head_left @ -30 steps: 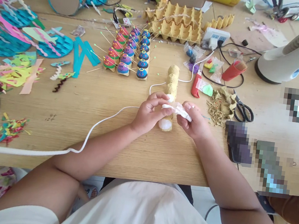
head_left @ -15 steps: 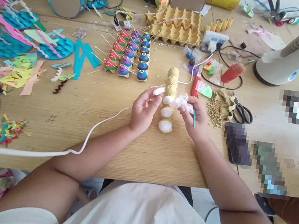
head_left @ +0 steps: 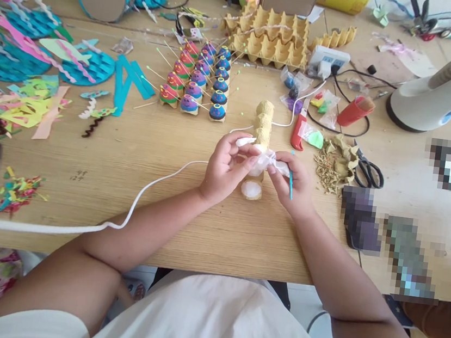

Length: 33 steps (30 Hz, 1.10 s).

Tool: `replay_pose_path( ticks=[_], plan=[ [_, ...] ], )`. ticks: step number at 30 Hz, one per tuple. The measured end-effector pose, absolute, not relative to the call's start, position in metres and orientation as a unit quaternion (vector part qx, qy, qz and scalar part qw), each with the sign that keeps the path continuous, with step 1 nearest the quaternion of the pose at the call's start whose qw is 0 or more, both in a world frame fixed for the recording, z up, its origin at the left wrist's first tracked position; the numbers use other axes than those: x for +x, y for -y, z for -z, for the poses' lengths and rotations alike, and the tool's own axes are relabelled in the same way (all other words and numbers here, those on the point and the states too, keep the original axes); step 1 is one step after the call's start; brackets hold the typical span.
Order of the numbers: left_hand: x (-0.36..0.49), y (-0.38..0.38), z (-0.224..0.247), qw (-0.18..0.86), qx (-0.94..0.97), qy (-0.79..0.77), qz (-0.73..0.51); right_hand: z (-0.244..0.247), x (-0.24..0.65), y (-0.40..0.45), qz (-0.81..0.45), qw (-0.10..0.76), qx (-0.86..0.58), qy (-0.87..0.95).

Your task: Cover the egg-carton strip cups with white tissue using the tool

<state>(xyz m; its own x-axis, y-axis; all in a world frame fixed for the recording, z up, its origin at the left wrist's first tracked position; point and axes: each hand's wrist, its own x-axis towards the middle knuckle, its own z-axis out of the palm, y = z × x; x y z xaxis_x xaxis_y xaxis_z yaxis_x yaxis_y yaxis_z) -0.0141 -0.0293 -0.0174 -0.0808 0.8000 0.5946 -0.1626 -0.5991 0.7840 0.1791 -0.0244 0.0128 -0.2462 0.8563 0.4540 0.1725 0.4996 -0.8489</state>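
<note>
My left hand (head_left: pixel 225 169) is closed, with a lump of white modelling clay (head_left: pixel 246 141) between its fingers. Its thumb and a fingertip also touch a clear plastic bag (head_left: pixel 264 161). My right hand (head_left: pixel 295 186) grips that bag, which has something white in it, and a thin blue stick tool (head_left: pixel 290 183) is tucked in the same fingers. Below both hands stands a strip of egg-carton cups (head_left: pixel 263 118) pointing away from me. White clay fills or caps the nearest cup (head_left: pixel 251 189); the bag and my hands hide the middle cups.
Painted egg-carton rows (head_left: pixel 194 89) with pins stand ahead left. Egg cartons (head_left: pixel 273 51) lie behind. To the right are a red knife (head_left: pixel 298 131), black scissors (head_left: pixel 369 170), carton scraps (head_left: pixel 339 161) and a phone (head_left: pixel 407 257). A white cable (head_left: pixel 153 182) crosses my left arm.
My left hand has moved right until its thumb meets the plastic bag at my right hand. The bag now covers middle cups that showed white clay before. The view has shifted slightly.
</note>
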Motion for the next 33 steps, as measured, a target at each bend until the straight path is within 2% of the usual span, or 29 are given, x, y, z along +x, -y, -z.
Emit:
replay_pose_path(
  ticks=[9, 16, 22, 29, 33],
  plan=[
    [-0.015, 0.033, 0.011, 0.381, 0.542, -0.32, -0.677, -0.009, 0.181, 0.023, -0.444, 0.504, -0.351, 0.652],
    [-0.013, 0.037, 0.005, 0.411, 0.533, -0.299, -0.677, 0.002, 0.178, 0.02, -0.554, 0.521, -0.345, 0.55],
    [-0.013, 0.038, 0.007, 0.441, 0.547, -0.298, -0.646, 0.002, 0.18, 0.019, -0.549, 0.504, -0.351, 0.567],
    [-0.013, 0.034, 0.011, 0.423, 0.549, -0.308, -0.651, -0.003, 0.182, 0.02, -0.497, 0.495, -0.353, 0.619],
    [-0.012, 0.034, 0.01, 0.424, 0.538, -0.325, -0.652, -0.003, 0.181, 0.019, -0.531, 0.498, -0.343, 0.594]
  ],
)
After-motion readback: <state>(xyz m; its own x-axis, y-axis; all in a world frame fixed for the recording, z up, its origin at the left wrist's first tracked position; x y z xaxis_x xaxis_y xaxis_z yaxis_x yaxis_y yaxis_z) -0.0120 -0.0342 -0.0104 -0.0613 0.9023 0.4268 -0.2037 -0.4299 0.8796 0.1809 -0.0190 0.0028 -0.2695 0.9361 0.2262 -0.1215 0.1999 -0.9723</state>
